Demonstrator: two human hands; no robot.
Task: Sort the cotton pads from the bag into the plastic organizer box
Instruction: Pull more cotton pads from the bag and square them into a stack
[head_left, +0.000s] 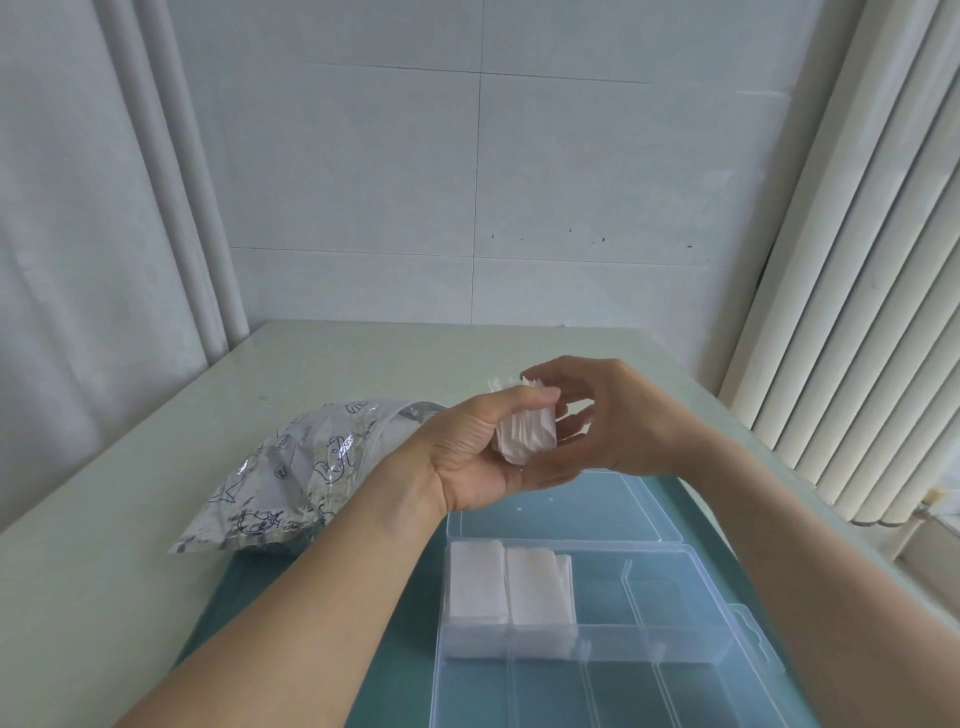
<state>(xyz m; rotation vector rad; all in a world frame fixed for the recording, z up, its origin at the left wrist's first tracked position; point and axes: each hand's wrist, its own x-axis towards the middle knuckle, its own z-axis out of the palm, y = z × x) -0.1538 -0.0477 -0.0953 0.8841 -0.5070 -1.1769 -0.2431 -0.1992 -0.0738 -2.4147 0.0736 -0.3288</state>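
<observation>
Both hands hold one stack of cotton pads (524, 434) above the bench (130, 519): the left hand (478, 452) cradles it in a closed grip while the right hand (613, 415) pinches its edges, likely squaring it for the organizer box (675, 670), where two stacks already sit. The bag (291, 467) lies left.

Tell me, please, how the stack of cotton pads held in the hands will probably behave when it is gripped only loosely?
The stack of cotton pads looks soft and light. Its top edges already fan out unevenly, so loose pads would likely slip apart. The left hand grips it and the right hand steadies it, which suggests it flops without support.
</observation>
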